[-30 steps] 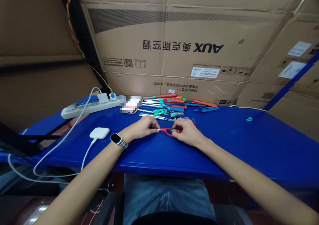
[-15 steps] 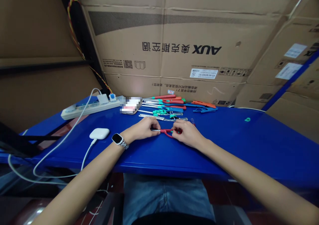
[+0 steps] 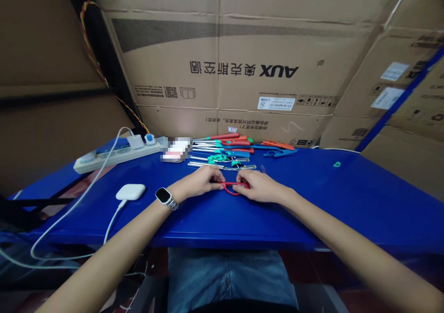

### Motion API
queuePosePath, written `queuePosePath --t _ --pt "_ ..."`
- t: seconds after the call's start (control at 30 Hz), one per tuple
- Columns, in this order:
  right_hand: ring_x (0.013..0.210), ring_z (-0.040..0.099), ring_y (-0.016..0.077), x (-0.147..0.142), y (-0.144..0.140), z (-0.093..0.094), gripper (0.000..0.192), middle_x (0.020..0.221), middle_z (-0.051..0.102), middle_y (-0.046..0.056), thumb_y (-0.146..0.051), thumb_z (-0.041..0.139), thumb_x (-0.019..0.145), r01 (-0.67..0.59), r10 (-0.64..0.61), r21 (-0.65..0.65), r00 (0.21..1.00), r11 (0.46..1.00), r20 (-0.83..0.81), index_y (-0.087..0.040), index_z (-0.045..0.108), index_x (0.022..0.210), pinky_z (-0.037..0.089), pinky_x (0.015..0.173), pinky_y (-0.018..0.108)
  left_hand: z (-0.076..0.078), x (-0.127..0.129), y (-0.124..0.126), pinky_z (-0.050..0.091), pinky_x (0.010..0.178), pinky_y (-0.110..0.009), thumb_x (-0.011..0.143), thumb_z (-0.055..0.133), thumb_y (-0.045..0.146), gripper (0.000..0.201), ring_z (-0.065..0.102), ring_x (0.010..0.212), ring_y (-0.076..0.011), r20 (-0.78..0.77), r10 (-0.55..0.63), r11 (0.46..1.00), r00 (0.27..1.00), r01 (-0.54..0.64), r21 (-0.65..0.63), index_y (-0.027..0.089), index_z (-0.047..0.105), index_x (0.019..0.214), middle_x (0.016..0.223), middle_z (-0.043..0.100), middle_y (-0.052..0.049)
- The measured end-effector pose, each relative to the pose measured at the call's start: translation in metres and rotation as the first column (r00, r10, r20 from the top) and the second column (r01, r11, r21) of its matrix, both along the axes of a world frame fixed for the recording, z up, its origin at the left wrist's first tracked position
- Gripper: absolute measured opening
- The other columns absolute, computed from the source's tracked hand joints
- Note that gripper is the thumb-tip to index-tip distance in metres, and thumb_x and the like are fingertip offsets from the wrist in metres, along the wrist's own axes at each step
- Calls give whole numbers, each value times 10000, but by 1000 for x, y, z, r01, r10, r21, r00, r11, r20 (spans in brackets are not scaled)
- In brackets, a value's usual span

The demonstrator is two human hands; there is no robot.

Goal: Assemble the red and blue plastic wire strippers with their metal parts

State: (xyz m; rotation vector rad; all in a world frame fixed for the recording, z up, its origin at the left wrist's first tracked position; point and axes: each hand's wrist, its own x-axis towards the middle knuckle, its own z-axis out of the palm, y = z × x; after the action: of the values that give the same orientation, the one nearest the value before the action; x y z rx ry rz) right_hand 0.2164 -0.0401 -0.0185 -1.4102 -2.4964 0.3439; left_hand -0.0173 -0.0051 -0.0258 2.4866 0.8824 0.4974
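Note:
Between my two hands lies a red long-nosed lighter (image 3: pixel 229 191), low over the blue table, with its ring-shaped trigger guard showing. My left hand (image 3: pixel 201 182) pinches its front end, and the metal tube is hidden by the fingers. At the handle end, my right hand (image 3: pixel 261 186) has its thumb and fingers closed on the red body, a bit of green showing by the fingertips. Just beyond the hands are loose metal tubes (image 3: pixel 205 165), small green parts (image 3: pixel 218 158) and a clear piece (image 3: pixel 249 167). Further back lie several lighters with red and blue handles (image 3: pixel 239 153).
Orange shells (image 3: pixel 278 144) and blue shells (image 3: pixel 280 153) lie at the back. A small green part (image 3: pixel 336 164) sits to the right. On the left are a power strip (image 3: pixel 120 156), a white earbud case (image 3: pixel 131 192) with its cable, and a blurred-out object (image 3: pixel 176 150). Cardboard (image 3: pixel 243 40) walls the back.
My left hand has come closer to the trigger guard, covering the metal tube that showed before. My right fingers have shifted on the handle. The whole view has turned slightly.

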Motion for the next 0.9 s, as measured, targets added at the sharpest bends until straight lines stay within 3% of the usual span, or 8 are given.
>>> queuePosePath --t 0.23,0.3,0.37,0.47,0.53,0.63,0.77,0.9 --pt "679 536 166 -1 2 0 291 775 599 28 -459 483 937 -14 15 -82 1000 997 3 -215 458 778 331 604 273 1 -2 -11 462 862 -341 889 618 307 177 590 950 -214 40 54 980 998 -61 188 216 699 1017 1013 638 -60" --pt "680 526 167 1 2 -1 277 779 583 14 -457 439 956 -1 -3 -106 999 994 -45 -225 420 806 342 615 276 6 -4 -14 444 907 -372 862 650 333 222 566 1009 -231 143 125 940 982 -163 299 226 679 1055 1062 621 -62" --pt "701 526 169 3 1 -1 274 787 574 3 -462 394 971 13 -31 -138 992 990 -126 -232 391 823 363 639 280 11 -3 -17 442 895 -368 848 655 363 231 561 970 -222 346 224 879 911 -342 332 202 667 1013 1016 617 -59" --pt "736 537 174 -2 -1 0 299 783 568 -7 -493 344 980 57 -111 -203 957 977 -268 -237 372 827 402 686 297 17 7 -18 451 731 -299 880 590 447 295 553 757 -170 556 358 880 750 -470 68 161 658 859 803 620 -31" --pt "779 561 185 -12 -1 -1 294 812 577 3 -489 323 982 97 -181 -243 919 965 -351 -239 370 834 429 726 316 15 18 -16 434 656 -267 870 574 536 402 554 712 -155 529 381 924 758 -327 -198 148 680 855 764 642 -27" --pt "935 595 211 -30 0 -5 241 938 604 52 -428 310 984 125 -220 -222 852 967 -474 -236 385 859 451 824 342 8 38 -10 430 622 -241 810 615 610 487 559 696 -138 544 403 874 736 -135 -466 130 686 854 765 648 -26" --pt "1058 586 214 -44 4 -9 211 1052 626 75 -427 358 968 99 -196 -196 793 976 -576 -234 426 918 454 880 341 6 49 -1 415 600 -223 758 691 561 451 552 662 -120 591 500 794 632 -62 -605 116 676 824 746 651 -30" --pt "800 603 179 -34 15 -9 371 829 631 11 -573 330 954 66 -216 -261 768 963 -603 -234 449 860 473 743 310 27 31 12 454 614 -227 767 687 526 408 587 676 -123 640 497 787 586 7 -617 123 653 823 782 665 -38"
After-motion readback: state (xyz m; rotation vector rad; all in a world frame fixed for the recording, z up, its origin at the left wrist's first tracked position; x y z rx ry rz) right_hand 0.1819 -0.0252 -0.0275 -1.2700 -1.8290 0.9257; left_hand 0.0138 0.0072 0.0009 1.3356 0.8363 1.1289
